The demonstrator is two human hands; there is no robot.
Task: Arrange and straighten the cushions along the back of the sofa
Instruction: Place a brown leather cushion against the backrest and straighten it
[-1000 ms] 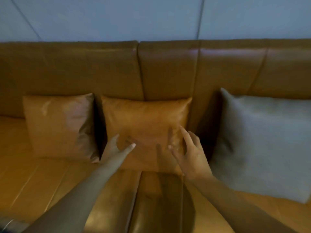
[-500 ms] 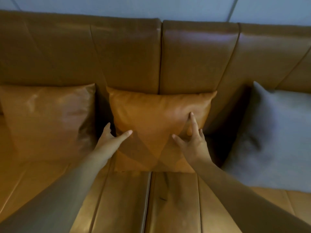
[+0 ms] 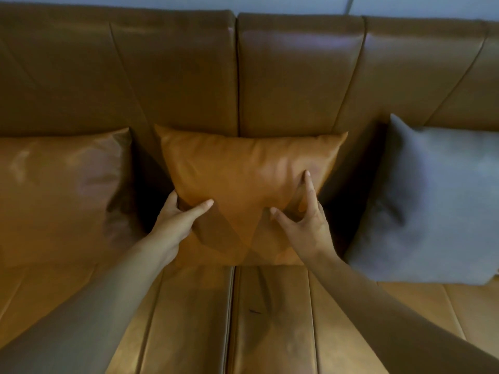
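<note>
Middle cushion (image 3: 243, 168), tan leather, stands upright on the seat against the sofa back (image 3: 167, 71), roughly centred on the backrest seam. Left hand (image 3: 175, 222) pinches its lower left edge: thumb on the front face, other fingers tucked behind the side, so grasping the cushion. Right hand (image 3: 305, 228) lies spread on the front face near the right edge, index finger stretched up toward the far right corner, thumb pointing left; it presses rather than clasps, nothing enclosed. Judgement: step in hand is squaring this cushion. To do it well, keep the left pinch as a pivot, push with the right palm until the top edge runs level with the backrest, and seat the bottom edge flat on the seat (image 3: 270, 319). The top edge already looks close to level; the lower part is hidden by hands and shadow, cannot tell if it sits flush. Outward: left cushion (image 3: 62, 190), same leather, stands just beside with a dark gap between; grey cushion (image 3: 437, 201) at right stands farther apart, a wider shadowed gap. Room for moving is greater to the right; a leftward nudge would soon touch the left cushion. Near seat in front is open for the forearms. The grey one's right edge runs out of frame
</note>
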